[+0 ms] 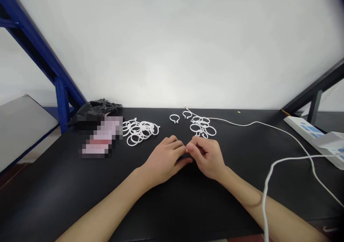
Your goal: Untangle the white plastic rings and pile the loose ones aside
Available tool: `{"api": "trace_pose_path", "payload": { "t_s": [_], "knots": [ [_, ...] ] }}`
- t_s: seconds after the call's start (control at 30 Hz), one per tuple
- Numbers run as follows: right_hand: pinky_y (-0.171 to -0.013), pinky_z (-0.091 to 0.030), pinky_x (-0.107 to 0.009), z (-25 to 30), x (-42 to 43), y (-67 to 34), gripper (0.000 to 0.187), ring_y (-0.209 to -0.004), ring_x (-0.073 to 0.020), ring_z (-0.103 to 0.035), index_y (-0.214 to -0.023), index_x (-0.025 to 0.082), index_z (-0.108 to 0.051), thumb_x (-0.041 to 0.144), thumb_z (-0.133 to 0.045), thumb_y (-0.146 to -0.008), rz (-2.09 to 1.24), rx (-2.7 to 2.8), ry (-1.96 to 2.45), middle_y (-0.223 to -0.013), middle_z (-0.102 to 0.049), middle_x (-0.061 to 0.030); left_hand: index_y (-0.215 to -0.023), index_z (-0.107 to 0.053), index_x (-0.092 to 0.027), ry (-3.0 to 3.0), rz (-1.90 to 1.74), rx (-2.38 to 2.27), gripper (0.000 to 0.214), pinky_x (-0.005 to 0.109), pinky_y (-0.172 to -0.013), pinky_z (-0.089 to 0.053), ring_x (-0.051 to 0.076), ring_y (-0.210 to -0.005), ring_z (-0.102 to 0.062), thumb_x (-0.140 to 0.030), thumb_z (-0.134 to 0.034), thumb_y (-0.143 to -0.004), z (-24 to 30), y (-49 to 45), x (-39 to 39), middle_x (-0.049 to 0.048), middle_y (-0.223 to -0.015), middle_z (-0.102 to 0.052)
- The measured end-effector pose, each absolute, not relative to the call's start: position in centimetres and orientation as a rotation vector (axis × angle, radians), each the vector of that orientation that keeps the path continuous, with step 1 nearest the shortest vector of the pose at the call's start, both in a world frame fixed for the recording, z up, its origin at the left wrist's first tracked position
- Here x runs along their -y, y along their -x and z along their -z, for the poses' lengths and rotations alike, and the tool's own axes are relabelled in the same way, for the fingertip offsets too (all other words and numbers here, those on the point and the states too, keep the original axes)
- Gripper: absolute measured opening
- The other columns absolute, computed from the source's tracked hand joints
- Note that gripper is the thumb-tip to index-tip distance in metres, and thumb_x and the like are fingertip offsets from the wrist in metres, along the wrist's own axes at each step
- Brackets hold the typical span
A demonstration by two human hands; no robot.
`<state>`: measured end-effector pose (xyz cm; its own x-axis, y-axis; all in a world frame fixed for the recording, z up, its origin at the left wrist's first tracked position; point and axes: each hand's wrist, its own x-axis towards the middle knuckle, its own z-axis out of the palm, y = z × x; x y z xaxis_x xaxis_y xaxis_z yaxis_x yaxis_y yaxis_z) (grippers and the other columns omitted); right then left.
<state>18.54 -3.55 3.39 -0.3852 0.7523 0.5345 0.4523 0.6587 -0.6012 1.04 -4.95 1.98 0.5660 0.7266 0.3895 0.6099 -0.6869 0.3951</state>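
My left hand (169, 158) and my right hand (207, 156) meet fingertip to fingertip above the black table. Both have curled fingers, the right one with its thumb pressed against the forefinger. Whatever they hold, if anything, is hidden by the fingers. Just beyond my right hand lies a loose group of white open plastic rings (195, 128) with small knobbed ends. A single white ring (174, 118) rests farther back, between the groups. Beyond my left hand and to its left is a heaped pile of similar white rings (138, 129).
A white cable (236, 123) runs across the table to the right; another loop (266, 192) passes over my right forearm. White-and-blue boxes (314, 134) stand at right. At left lie a black plastic bag (99, 107) and a blurred pink item (104, 136). Blue metal frame bars (40, 52) rise at left.
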Motion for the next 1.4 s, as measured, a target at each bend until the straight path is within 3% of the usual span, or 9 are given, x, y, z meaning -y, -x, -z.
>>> {"api": "trace_pose_path", "payload": {
  "t_s": [0.1, 0.3, 0.5, 0.67, 0.87, 1.13, 1.4],
  "knots": [
    [-0.049, -0.034, -0.021, -3.2, 3.5, -18.7, 0.036, -0.046, -0.0072, -0.039, -0.070, 0.017, -0.058, 0.040, -0.048, -0.095, -0.527, 2.033, 0.897, -0.051, -0.046, 0.0052, -0.097, -0.063, -0.017, -2.534, -0.803, -1.143, 0.021, 0.037, -0.080, -0.046, 0.020, -0.086, -0.049, -0.033, -0.051, -0.096, -2.1, -1.2, 5.0, 0.0049, -0.090, -0.065],
    [-0.048, -0.034, -0.022, -3.1, 3.6, -18.3, 0.039, -0.048, -0.0083, -0.042, -0.064, 0.019, -0.049, 0.040, -0.046, -0.096, -0.581, 2.028, 0.901, -0.055, -0.047, 0.0037, -0.090, -0.068, -0.023, -2.247, -0.828, -0.990, 0.015, 0.030, -0.079, -0.047, 0.017, -0.085, -0.051, -0.029, -0.055, -0.094, -2.5, -1.4, 5.2, 0.0008, -0.091, -0.067],
    [-0.069, -0.045, -0.027, -3.7, 2.9, -18.1, 0.026, -0.077, -0.0150, -0.056, -0.092, 0.020, -0.064, 0.037, -0.045, -0.097, -0.421, 1.953, 1.189, -0.089, -0.060, -0.0050, -0.083, -0.062, -0.021, -2.121, -0.947, -1.068, 0.017, 0.029, -0.077, -0.047, 0.016, -0.081, -0.053, -0.022, -0.051, -0.096, -3.5, -1.6, 5.5, -0.0010, -0.082, -0.065],
    [-0.058, -0.042, -0.025, -3.9, 2.8, -18.2, 0.027, -0.062, -0.0123, -0.055, -0.089, 0.020, -0.062, 0.040, -0.046, -0.096, -0.602, 1.909, 1.280, -0.076, -0.065, -0.0008, -0.086, -0.061, -0.022, -2.184, -1.058, -1.122, 0.016, 0.028, -0.073, -0.047, 0.015, -0.075, -0.052, -0.023, -0.049, -0.097, -3.5, -1.4, 5.5, -0.0011, -0.078, -0.064],
    [-0.053, -0.041, -0.023, -3.7, 3.1, -18.4, 0.034, -0.051, -0.0102, -0.053, -0.088, 0.020, -0.061, 0.044, -0.040, -0.099, -0.696, 1.898, 1.253, -0.059, -0.057, 0.0038, -0.087, -0.061, -0.021, -2.303, -1.237, -1.147, 0.017, 0.028, -0.074, -0.047, 0.014, -0.076, -0.053, -0.024, -0.048, -0.098, -3.3, -1.4, 5.4, 0.0010, -0.085, -0.067],
    [-0.055, -0.043, -0.022, -3.6, 3.1, -18.2, 0.033, -0.053, -0.0102, -0.055, -0.095, 0.021, -0.065, 0.044, -0.042, -0.099, -0.806, 1.832, 1.161, -0.059, -0.057, 0.0036, -0.087, -0.060, -0.021, -2.346, -1.259, -1.256, 0.019, 0.030, -0.075, -0.046, 0.015, -0.075, -0.051, -0.022, -0.045, -0.099, -3.1, -1.3, 5.2, 0.0003, -0.085, -0.067],
    [-0.058, -0.048, -0.024, -3.3, 2.7, -18.3, 0.025, -0.057, -0.0122, -0.057, -0.090, 0.022, -0.066, 0.039, -0.049, -0.096, -0.847, 1.773, 1.148, -0.065, -0.062, 0.0016, -0.090, -0.059, -0.021, -2.452, -1.076, -1.221, 0.018, 0.030, -0.071, -0.043, 0.015, -0.072, -0.048, -0.021, -0.043, -0.099, -2.9, -1.1, 5.1, -0.0005, -0.080, -0.065]
  ]
}}
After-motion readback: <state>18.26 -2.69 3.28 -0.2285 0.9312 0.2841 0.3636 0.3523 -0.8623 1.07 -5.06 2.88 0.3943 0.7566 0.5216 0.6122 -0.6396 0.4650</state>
